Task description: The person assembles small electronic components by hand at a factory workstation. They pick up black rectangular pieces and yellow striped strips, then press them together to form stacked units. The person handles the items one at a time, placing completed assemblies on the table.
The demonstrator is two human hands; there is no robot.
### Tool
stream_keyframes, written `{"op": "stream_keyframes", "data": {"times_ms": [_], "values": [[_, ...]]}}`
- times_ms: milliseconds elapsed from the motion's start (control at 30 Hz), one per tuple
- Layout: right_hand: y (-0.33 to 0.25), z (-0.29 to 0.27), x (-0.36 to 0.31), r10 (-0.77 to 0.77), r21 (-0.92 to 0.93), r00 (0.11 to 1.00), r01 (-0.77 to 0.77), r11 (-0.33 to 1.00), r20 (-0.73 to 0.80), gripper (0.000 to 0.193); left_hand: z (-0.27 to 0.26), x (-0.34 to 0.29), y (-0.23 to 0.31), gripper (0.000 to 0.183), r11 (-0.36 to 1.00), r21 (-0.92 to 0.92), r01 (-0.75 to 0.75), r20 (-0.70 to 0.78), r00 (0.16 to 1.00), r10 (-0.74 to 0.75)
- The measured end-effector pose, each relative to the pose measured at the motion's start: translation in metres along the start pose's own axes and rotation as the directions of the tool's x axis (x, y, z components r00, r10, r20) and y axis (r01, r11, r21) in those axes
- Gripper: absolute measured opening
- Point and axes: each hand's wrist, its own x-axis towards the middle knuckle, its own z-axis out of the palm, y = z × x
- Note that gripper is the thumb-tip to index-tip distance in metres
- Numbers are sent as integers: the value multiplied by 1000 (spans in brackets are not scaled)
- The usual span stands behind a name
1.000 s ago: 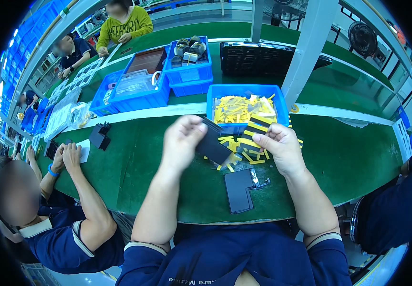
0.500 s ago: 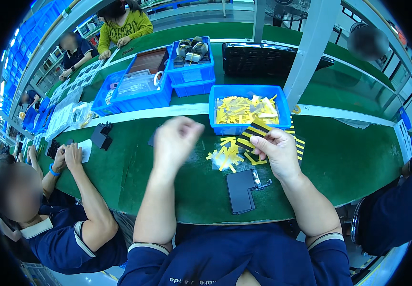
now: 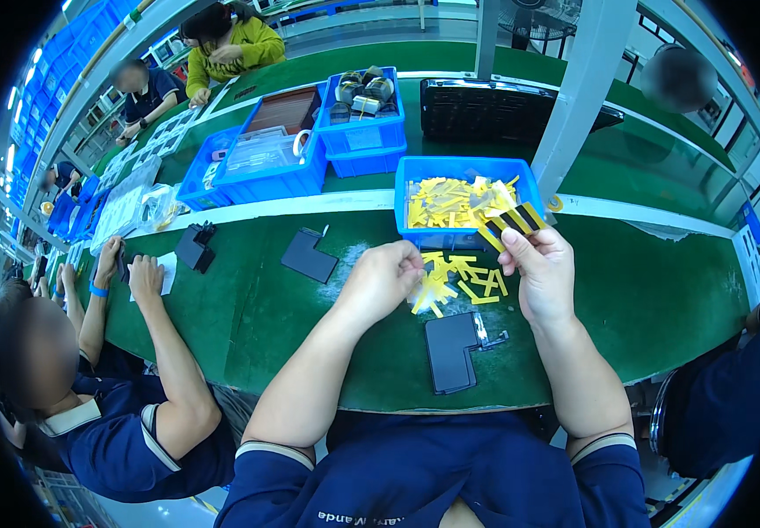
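Head view: right hand (image 3: 540, 268) pinches a striped sheet (image 3: 514, 223), yellow strips remaining; left hand (image 3: 384, 280) curls, whether pinching unclear. Black part (image 3: 308, 256), apparently set aside, lies to its left; second part (image 3: 450, 354) nearer, between hands.

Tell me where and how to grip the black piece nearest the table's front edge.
Probably by the long straight left edge of the black piece, coming from the left: it lies flat and a thin tab sticks out on its right.

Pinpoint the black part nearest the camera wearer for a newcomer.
On the green bench, find the blue bin of yellow strips. Closer in, past the loose strips, lies the flat black L-shaped part. Unlike the similar part farther left, it sits between the wearer's forearms.
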Motion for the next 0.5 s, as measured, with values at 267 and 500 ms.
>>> {"op": "stream_keyframes", "data": {"times_ms": [267, 500], "values": [[-2, 5, -6, -38, -58, 998, 40, 997, 42, 17, 10, -17, 23, 25, 837, 451, -309, -36, 931, 363], [-4, 8, -9, -64, -120, 994, 75, 990, 89, 13, 23, -42, 50, 79, 752, 364, -549, 330, 831, 447]]}}
